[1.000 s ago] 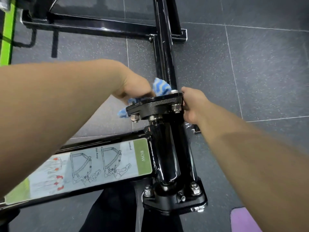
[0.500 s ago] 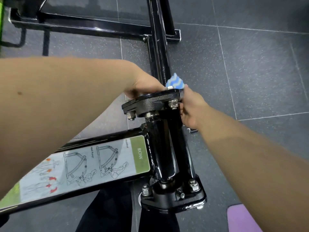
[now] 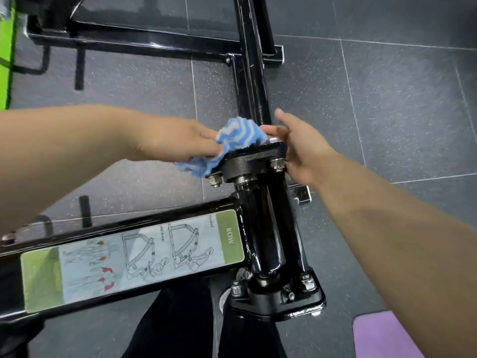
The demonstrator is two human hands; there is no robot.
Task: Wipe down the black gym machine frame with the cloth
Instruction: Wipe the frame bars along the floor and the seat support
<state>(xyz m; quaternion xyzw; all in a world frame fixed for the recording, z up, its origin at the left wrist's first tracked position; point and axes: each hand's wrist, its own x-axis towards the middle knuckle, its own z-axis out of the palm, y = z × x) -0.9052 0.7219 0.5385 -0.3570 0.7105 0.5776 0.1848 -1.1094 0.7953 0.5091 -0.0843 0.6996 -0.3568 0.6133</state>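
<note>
A blue and white wavy-striped cloth lies bunched on the black bolted top plate of the gym machine frame. My left hand holds the cloth from the left, fingers laid over it. My right hand is at the plate's right edge, its fingers spread and fairly straight, fingertips touching the cloth's right side. A glossy black post runs down from the plate to a bolted base. A frame arm with a "ROW" instruction label extends left.
Black frame bars run away across the dark speckled rubber floor tiles. A green part stands at the far left edge. A purple mat corner lies at lower right. My dark trouser legs are below the frame.
The cloth has come up onto the top plate and shows more fully. My right hand has let go of the plate's edge and opened its fingers toward the cloth.
</note>
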